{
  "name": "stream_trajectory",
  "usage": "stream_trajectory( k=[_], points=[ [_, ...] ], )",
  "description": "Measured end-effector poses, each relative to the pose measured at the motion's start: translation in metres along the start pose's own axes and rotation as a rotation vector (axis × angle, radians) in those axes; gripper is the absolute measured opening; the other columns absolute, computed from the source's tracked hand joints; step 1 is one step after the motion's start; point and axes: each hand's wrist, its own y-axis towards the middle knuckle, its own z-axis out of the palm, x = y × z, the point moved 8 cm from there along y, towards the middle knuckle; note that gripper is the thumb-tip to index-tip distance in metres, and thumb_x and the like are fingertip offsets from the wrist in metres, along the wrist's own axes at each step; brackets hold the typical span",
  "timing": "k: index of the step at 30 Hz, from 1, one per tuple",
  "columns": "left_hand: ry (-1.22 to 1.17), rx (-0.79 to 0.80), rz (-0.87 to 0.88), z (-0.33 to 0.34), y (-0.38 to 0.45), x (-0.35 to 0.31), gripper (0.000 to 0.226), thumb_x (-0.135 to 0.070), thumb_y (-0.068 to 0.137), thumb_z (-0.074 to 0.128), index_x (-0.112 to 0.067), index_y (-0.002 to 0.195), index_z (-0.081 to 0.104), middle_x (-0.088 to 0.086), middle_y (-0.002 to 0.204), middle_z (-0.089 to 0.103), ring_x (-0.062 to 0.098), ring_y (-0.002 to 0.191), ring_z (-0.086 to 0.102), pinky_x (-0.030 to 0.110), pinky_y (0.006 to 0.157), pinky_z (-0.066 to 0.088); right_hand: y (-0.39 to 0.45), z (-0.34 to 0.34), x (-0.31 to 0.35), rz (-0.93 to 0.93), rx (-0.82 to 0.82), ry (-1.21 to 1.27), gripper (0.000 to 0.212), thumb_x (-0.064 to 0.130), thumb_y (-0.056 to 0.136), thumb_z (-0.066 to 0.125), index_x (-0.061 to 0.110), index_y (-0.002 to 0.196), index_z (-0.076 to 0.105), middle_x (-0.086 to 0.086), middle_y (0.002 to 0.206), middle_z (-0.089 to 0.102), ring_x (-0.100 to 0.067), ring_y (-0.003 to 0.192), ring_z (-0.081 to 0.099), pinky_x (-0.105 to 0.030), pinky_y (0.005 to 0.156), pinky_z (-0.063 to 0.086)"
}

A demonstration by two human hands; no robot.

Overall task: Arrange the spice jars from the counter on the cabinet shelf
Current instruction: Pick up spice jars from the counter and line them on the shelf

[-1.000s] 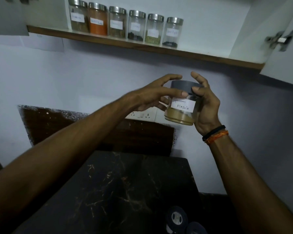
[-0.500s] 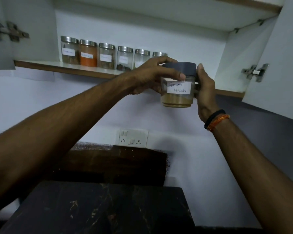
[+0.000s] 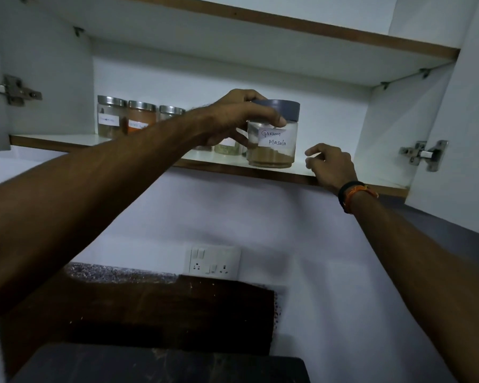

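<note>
A glass jar labelled Garam Masala (image 3: 274, 145), with a grey lid and brown powder, stands on the front of the cabinet shelf (image 3: 329, 168). My left hand (image 3: 238, 117) grips it from the left, thumb across the front under the lid. My right hand (image 3: 329, 164) hovers just right of the jar, off it, fingers loosely curled and holding nothing. Behind my left arm a row of steel-lidded spice jars (image 3: 111, 117) stands on the shelf, one with orange powder (image 3: 141, 117); the right end of the row is partly hidden.
Both cabinet doors stand open, with hinges at left (image 3: 11, 89) and right (image 3: 423, 154). An upper shelf (image 3: 288, 23) runs overhead. Below are a wall socket plate (image 3: 213, 261), a dark backsplash panel (image 3: 163, 313) and the dark counter (image 3: 161, 366).
The jar has gone up and back onto the shelf. My right hand has let go of it and moved to the right. The view has tilted upward.
</note>
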Motion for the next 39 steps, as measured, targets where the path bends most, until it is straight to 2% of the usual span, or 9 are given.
stream_trajectory(
  k=[5, 10, 13, 15, 18, 25, 29, 32, 39],
  points=[
    [0.015, -0.001, -0.018, -0.004, 0.028, 0.007, 0.07, -0.028, 0.064, 0.09, -0.011, 0.124, 0.057, 0.012, 0.106, 0.076, 0.03, 0.095, 0.075, 0.033, 0.063, 0.057, 0.02, 0.007, -0.02, 0.029, 0.013, -0.039, 0.026, 0.019, 0.087, 0.058, 0.022, 0.111, 0.07, -0.004, 0.088, 0.075, -0.024, 0.091, 0.069, -0.037, 0.092, 0.054],
    [0.03, 0.024, -0.024, -0.001, 0.059, 0.024, 0.079, -0.023, 0.073, 0.086, -0.026, 0.141, 0.045, 0.01, 0.121, 0.065, 0.029, 0.1, 0.071, 0.032, 0.063, 0.059, 0.03, 0.005, -0.039, 0.106, -0.168, -0.084, 0.023, 0.024, 0.08, 0.053, 0.024, 0.093, 0.072, -0.003, 0.078, 0.072, -0.028, 0.081, 0.066, -0.03, 0.075, 0.051],
    [0.058, 0.053, -0.013, 0.006, 0.081, 0.037, 0.075, -0.024, 0.076, 0.084, -0.029, 0.141, 0.047, 0.009, 0.122, 0.064, 0.028, 0.103, 0.069, 0.032, 0.065, 0.059, 0.026, 0.003, -0.039, 0.149, -0.322, -0.143, 0.025, 0.036, 0.072, 0.045, 0.025, 0.074, 0.066, 0.002, 0.063, 0.056, -0.031, 0.066, 0.054, -0.03, 0.067, 0.045],
    [0.082, 0.058, -0.01, 0.011, 0.098, 0.045, 0.071, -0.024, 0.077, 0.083, -0.028, 0.139, 0.049, 0.007, 0.12, 0.064, 0.027, 0.104, 0.067, 0.035, 0.068, 0.06, 0.028, 0.003, -0.039, 0.155, -0.353, -0.161, 0.02, 0.039, 0.07, 0.047, 0.027, 0.069, 0.063, 0.01, 0.055, 0.043, -0.027, 0.061, 0.047, -0.028, 0.063, 0.039],
    [0.125, 0.082, 0.003, 0.022, 0.121, 0.054, 0.067, -0.023, 0.079, 0.082, -0.025, 0.138, 0.05, 0.001, 0.116, 0.063, 0.025, 0.105, 0.065, 0.039, 0.078, 0.06, 0.029, 0.002, -0.043, 0.136, -0.379, -0.198, 0.021, 0.039, 0.078, 0.051, 0.026, 0.071, 0.066, 0.011, 0.053, 0.04, -0.024, 0.058, 0.047, -0.027, 0.061, 0.036],
    [0.191, 0.114, 0.075, 0.038, 0.173, 0.061, 0.061, -0.017, 0.077, 0.082, -0.027, 0.13, 0.053, -0.002, 0.113, 0.059, 0.022, 0.104, 0.061, 0.032, 0.074, 0.059, 0.033, 0.002, -0.044, 0.096, -0.439, -0.222, 0.025, 0.034, 0.087, 0.056, 0.02, 0.072, 0.07, 0.014, 0.049, 0.039, -0.006, 0.046, 0.035, -0.018, 0.051, 0.027],
    [0.237, 0.127, 0.116, 0.046, 0.201, 0.064, 0.064, -0.015, 0.078, 0.08, -0.025, 0.132, 0.049, -0.002, 0.115, 0.059, 0.019, 0.101, 0.061, 0.024, 0.067, 0.057, 0.032, 0.002, -0.046, 0.086, -0.467, -0.22, 0.026, 0.034, 0.086, 0.056, 0.022, 0.063, 0.061, 0.015, 0.047, 0.039, -0.005, 0.044, 0.036, -0.016, 0.051, 0.026],
    [0.281, 0.143, 0.14, 0.052, 0.22, 0.069, 0.065, -0.013, 0.076, 0.08, -0.023, 0.133, 0.049, -0.001, 0.116, 0.059, 0.022, 0.106, 0.061, 0.025, 0.073, 0.056, 0.033, 0.002, -0.047, 0.079, -0.473, -0.231, 0.028, 0.032, 0.085, 0.055, 0.02, 0.061, 0.061, 0.012, 0.046, 0.041, -0.007, 0.044, 0.038, -0.017, 0.051, 0.029],
    [0.576, 0.197, 0.159, 0.064, 0.244, 0.083, 0.078, -0.034, 0.066, 0.08, -0.024, 0.137, 0.048, -0.003, 0.125, 0.057, 0.022, 0.109, 0.058, 0.029, 0.078, 0.056, 0.034, 0.004, -0.048, 0.061, -0.485, -0.232, 0.032, 0.031, 0.088, 0.054, 0.02, 0.058, 0.057, 0.011, 0.046, 0.041, -0.007, 0.043, 0.037, -0.015, 0.051, 0.027]
  ],
)
